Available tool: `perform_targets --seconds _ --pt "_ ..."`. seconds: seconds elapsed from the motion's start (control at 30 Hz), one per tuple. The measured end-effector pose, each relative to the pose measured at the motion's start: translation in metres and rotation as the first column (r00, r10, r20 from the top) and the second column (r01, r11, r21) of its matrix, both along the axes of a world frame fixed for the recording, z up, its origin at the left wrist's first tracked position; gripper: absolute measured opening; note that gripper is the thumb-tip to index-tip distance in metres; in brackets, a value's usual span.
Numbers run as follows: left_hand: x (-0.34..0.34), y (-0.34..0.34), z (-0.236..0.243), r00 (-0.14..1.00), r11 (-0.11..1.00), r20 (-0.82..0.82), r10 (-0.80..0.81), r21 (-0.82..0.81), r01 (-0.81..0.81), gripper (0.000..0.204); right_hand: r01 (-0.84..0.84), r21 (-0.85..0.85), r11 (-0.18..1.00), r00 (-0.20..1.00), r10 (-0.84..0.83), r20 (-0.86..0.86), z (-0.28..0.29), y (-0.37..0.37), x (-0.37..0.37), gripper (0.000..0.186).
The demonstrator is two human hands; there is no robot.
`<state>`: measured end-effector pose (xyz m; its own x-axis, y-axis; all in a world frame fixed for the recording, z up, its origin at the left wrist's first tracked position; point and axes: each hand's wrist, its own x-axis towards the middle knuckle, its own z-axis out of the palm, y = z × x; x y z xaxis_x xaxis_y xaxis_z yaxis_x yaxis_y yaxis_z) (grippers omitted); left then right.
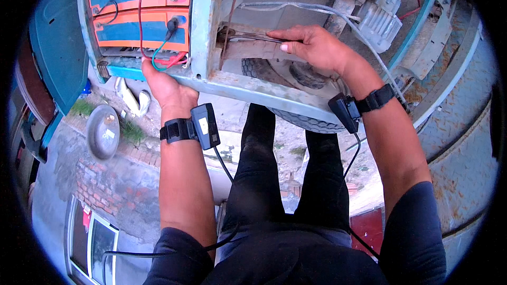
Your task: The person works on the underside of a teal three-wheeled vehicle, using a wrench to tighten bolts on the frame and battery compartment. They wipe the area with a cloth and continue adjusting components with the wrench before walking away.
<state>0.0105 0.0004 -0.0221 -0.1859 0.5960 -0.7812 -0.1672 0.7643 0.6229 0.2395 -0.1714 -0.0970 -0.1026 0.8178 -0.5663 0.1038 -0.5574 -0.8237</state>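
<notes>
My left hand (pixel 170 88) is at the lower blue metal rail (pixel 127 72) of a frame. Its thumb reaches up over the rail next to a thin red wire; the other fingers are hidden behind it. Above are orange-and-blue batteries (pixel 140 30) with a black-capped terminal (pixel 171 25) and a green wire (pixel 157 53). My right hand (pixel 309 45) is closed on a pliers-like tool (pixel 256 36) with two thin dark handles. The tool points left, and its dark head lies beside a rusty upright rod (pixel 232 16); what it touches is unclear.
A wheel with a tyre (pixel 311 121) is below the frame. A grey finned metal unit (pixel 377 21) and a grey conduit (pixel 364 37) are at upper right. Rusty sheet metal (pixel 465 142) lies to the right. A round metal basin (pixel 103 132) stands on the ground at left.
</notes>
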Motion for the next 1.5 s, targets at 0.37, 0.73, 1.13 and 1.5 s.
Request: perform_targets --seconds 0.37,0.73,1.13,1.5 --pt "0.002 0.000 0.000 1.000 0.999 -0.016 -0.017 0.048 0.018 0.052 -0.049 0.029 0.998 0.994 0.051 -0.099 -0.038 0.019 -0.002 0.035" --pt "0.000 0.001 -0.001 0.999 0.999 -0.048 -0.015 0.033 0.017 0.054 -0.117 0.068 0.991 0.993 0.116 0.013 -0.046 0.029 -0.009 0.034" --pt "0.002 0.000 0.002 0.999 1.000 -0.042 0.003 0.008 -0.003 0.054 -0.024 0.084 0.996 0.996 0.017 0.087 -0.049 0.015 -0.025 0.033" --pt "-0.014 0.003 -0.008 0.999 0.999 0.038 0.019 0.032 -0.021 0.051 0.004 0.027 1.000 0.970 -0.011 0.243 -0.007 0.010 -0.032 0.032"
